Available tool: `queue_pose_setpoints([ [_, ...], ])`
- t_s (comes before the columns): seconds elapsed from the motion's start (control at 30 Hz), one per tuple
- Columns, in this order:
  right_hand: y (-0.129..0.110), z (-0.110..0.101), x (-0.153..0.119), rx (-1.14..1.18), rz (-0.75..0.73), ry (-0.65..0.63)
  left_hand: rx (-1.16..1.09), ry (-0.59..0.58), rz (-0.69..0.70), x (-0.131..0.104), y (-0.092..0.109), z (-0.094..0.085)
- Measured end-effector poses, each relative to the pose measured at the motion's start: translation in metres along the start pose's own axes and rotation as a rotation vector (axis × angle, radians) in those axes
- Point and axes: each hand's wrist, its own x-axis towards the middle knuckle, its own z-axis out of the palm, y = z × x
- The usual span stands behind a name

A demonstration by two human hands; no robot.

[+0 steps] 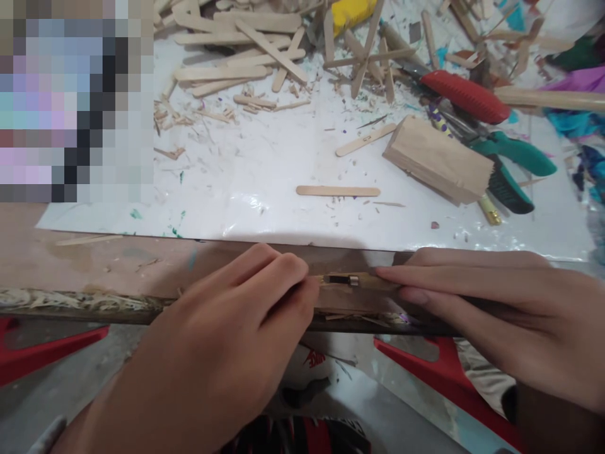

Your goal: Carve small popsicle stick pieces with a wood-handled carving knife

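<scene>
At the table's near edge, a thin wooden craft stick [369, 278] spans the gap between my hands. In its middle shows a dark slot-like strip with a small shiny metal piece [353, 280]; I cannot make out exactly what it is. My left hand [231, 321] is closed, its fingertips pinching the left end, which they hide. Thumb and index finger of my right hand [505, 302] close on the right end. Just beyond lie a loose craft stick [338, 191], another stick with a small slot [363, 141] and a wooden block [439, 161].
Behind are a heap of craft sticks [246, 63], a red-handled cutter [466, 94], green-handled pliers [524, 153] and a yellow object [352, 14]. Wood shavings [89, 297] line the table edge. White sheeting [236, 164] covers the table. Red chair or stool parts [444, 384] show below.
</scene>
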Motion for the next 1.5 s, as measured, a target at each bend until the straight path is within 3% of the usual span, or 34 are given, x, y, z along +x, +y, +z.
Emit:
queue_pose_setpoints([
  [0.37,0.005,0.005,0.002,-0.010,-0.023,-0.007,-0.007,-0.007,0.003,-0.002,0.000,0.002],
  [1.0,0.007,0.003,-0.011,-0.020,0.124,0.128,0.005,0.007,0.004,0.002,0.001,0.001],
  [1.5,0.004,0.009,-0.003,0.076,0.064,0.056,0.001,-0.003,0.037,0.000,0.000,0.000],
])
